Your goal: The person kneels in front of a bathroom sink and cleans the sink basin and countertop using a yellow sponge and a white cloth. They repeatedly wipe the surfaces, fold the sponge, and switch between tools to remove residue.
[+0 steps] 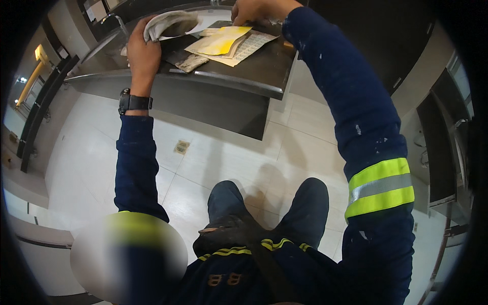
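Observation:
My left hand (144, 55), with a black watch at the wrist, is closed around a folded, dirty greyish-white sheet or cloth (170, 24) above the dark countertop. I cannot tell its material. At the top edge, my right hand (262, 10) has its fingers curled down behind a pile of loose sheets; what they grip is hidden. The pile holds a yellow sheet (222, 40) over a beige sheet with printed backing (252, 48), which look like sandpaper. Between my hands and nearer the front edge lies a stained, pale flat piece (192, 63).
The dark glossy countertop (254, 76) has a raised front edge and a corner at the right. A faucet (116, 23) rises at the far left by a basin. Below are white floor tiles (203, 152) with a small drain (181, 147). Dark cabinet panels (376, 46) stand at right.

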The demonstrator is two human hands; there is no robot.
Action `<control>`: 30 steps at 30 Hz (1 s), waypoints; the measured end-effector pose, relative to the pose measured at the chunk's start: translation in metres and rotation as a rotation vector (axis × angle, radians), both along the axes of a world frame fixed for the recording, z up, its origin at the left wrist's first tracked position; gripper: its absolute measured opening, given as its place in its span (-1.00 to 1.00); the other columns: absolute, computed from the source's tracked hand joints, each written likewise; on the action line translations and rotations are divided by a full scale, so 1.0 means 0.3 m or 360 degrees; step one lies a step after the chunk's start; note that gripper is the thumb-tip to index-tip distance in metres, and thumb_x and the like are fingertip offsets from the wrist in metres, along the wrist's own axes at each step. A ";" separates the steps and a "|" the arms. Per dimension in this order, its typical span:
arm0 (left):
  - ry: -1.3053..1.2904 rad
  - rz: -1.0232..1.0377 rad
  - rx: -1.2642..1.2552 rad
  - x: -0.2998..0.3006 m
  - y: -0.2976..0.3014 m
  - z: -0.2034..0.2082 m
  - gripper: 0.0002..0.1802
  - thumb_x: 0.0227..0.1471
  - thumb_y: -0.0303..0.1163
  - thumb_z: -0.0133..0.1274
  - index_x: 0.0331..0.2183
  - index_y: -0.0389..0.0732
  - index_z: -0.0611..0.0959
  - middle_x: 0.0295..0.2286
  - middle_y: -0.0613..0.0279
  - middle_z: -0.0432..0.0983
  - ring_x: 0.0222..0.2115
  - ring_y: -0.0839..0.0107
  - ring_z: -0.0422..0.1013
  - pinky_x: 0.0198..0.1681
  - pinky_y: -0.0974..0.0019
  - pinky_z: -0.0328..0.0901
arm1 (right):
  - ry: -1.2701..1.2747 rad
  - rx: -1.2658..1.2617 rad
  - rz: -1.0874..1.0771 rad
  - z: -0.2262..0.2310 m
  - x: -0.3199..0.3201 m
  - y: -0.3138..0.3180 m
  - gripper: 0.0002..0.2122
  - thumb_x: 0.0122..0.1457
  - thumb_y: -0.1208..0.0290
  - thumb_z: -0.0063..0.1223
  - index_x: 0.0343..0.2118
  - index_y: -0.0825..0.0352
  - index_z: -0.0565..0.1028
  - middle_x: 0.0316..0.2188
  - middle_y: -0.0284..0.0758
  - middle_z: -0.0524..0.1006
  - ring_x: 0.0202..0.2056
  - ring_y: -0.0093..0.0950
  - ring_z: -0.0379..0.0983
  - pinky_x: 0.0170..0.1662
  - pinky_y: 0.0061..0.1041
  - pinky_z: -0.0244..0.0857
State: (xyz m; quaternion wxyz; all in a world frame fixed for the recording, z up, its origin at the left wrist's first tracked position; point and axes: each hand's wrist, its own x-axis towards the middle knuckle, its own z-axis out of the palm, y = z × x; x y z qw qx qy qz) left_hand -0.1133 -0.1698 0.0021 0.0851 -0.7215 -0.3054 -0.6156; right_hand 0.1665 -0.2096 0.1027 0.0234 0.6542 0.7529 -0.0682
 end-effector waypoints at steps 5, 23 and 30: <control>0.0132 -0.0004 -0.0136 0.029 -0.004 -0.002 -0.51 -0.11 -0.53 -0.08 -0.05 -0.20 0.61 -0.20 -0.14 0.59 -0.13 -0.13 0.48 -0.04 0.04 0.35 | 0.0237 -0.0327 0.0041 -0.009 0.039 0.120 -0.88 0.09 0.32 0.18 -0.48 0.24 0.57 -0.65 -0.58 0.36 -0.62 -0.64 0.20 -0.55 -0.53 0.12; 0.0277 0.0056 -0.0345 -0.009 0.140 -0.038 -0.47 0.06 -0.42 -0.07 0.09 -0.32 0.52 -0.03 -0.19 0.52 0.04 -0.05 0.42 0.13 0.16 0.27 | 0.0560 -0.0364 -0.0164 0.093 0.065 0.078 -0.88 0.16 0.32 0.18 -0.44 0.24 0.59 -0.63 -0.54 0.40 -0.63 -0.62 0.21 -0.53 -0.53 0.11; 0.0356 0.0058 -0.0414 0.018 0.046 -0.003 -0.45 -0.06 -0.46 -0.09 0.04 -0.20 0.58 -0.10 -0.19 0.55 -0.01 -0.13 0.42 0.07 0.04 0.29 | 0.0463 0.0514 0.0087 0.225 0.019 -0.107 -0.86 0.11 0.34 0.22 -0.42 0.31 0.58 -0.58 -0.46 0.46 -0.57 -0.60 0.30 -0.50 -0.51 0.19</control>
